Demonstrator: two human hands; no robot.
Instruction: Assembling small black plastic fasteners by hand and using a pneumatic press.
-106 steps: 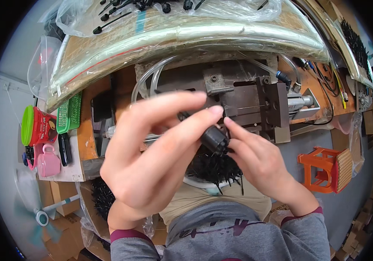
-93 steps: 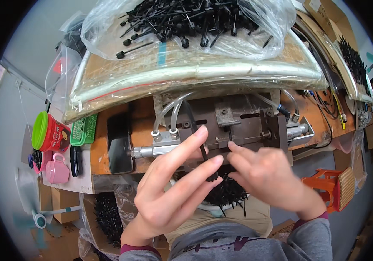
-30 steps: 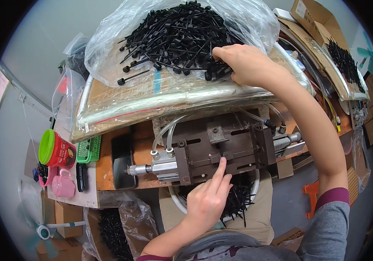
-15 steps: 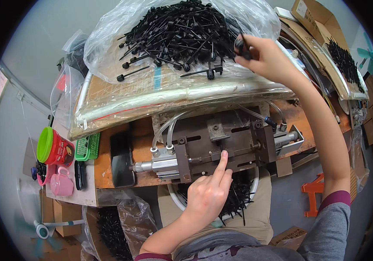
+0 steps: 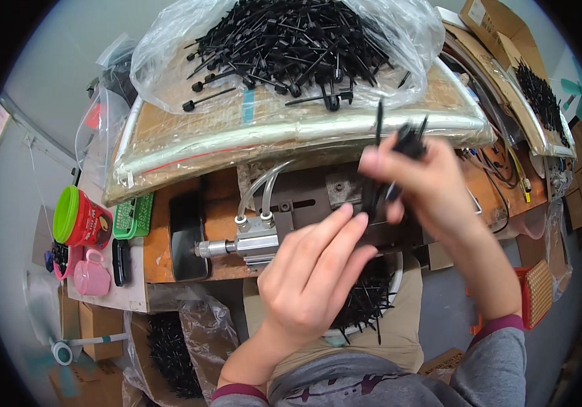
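Your right grip point(image 5: 436, 183) holds black stemmed parts point(image 5: 409, 142); your left grip point(image 5: 308, 278), cannot tell.
Many seem left: big heap point(image 5: 284, 51) on plastic bag point(image 5: 162, 64), others lie in lap basin point(image 5: 398, 271).

Head-worn left fisheye above lap point(image 5: 409, 322), facing down at hands point(image 5: 312, 275) close by, bench point(image 5: 158, 254) beyond.

Grey top point(image 5: 335, 380) — maroon cuffs point(image 5: 497, 327) (on both sleeves point(image 5: 497, 363)), dark print point(image 5: 371, 385) — and beige trousers point(image 5: 409, 315).
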